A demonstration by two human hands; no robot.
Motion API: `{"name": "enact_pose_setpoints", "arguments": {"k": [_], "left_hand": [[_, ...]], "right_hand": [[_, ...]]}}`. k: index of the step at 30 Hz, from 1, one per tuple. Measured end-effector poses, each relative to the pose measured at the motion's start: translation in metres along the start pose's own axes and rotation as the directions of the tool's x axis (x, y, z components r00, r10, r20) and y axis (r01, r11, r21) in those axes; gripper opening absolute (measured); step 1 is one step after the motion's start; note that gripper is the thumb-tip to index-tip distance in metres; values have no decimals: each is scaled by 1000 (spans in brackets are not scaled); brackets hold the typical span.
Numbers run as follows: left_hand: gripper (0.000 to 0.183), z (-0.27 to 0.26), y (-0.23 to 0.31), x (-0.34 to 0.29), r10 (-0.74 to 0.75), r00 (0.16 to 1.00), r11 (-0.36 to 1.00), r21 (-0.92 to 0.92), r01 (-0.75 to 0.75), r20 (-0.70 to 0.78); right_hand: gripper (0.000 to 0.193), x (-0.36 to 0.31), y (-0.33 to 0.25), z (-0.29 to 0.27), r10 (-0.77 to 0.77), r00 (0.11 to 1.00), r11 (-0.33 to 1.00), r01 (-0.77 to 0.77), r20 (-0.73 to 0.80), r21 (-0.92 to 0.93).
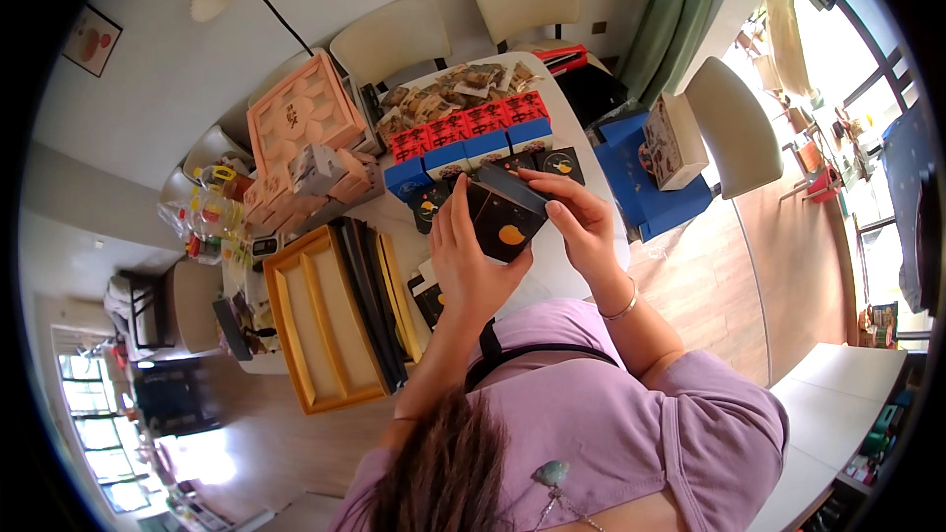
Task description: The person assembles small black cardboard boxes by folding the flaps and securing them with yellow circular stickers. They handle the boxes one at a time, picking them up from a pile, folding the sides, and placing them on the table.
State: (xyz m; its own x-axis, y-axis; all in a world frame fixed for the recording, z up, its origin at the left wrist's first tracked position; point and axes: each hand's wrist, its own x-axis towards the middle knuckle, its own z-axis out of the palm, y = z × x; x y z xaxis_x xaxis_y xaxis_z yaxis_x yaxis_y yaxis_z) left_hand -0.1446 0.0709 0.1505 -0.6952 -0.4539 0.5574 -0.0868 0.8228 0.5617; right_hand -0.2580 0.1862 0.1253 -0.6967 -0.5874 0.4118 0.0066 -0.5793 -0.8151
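Note:
A small black box (501,227) with an orange-yellow spot on its face is held up over the near part of the table. My left hand (471,261) wraps round its left side and lower edge, with the fingers up along it. At its upper right edge, my right hand (583,225) pinches a raised dark flap (516,187). The box's inside is hidden from view. Just beyond stand more black boxes (564,164), then a row of blue-and-white boxes (487,148) and a row of red boxes (467,124).
Clear-wrapped packets (445,97) are heaped at the table's far end. Pink patterned boxes (301,118) stack at the left, near bottles (212,209). A yellow divided tray (320,315) overhangs the near left edge. On a right-hand chair lies a blue box (641,177).

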Motion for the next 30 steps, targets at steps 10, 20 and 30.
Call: {"name": "enact_pose_setpoints", "arguments": {"k": [10, 20, 30], "left_hand": [[91, -3, 2, 3, 82, 996, 996, 44, -81, -39], [91, -5, 0, 0, 89, 994, 993, 84, -84, -69], [93, 0, 0, -5, 106, 992, 988, 118, -97, -65]], "right_hand": [[17, -3, 10, 4, -22, 986, 1000, 20, -164, -9], [13, -2, 14, 6, -17, 982, 999, 8, -186, -48], [11, -1, 15, 3, -26, 983, 999, 21, -181, -32]]}}
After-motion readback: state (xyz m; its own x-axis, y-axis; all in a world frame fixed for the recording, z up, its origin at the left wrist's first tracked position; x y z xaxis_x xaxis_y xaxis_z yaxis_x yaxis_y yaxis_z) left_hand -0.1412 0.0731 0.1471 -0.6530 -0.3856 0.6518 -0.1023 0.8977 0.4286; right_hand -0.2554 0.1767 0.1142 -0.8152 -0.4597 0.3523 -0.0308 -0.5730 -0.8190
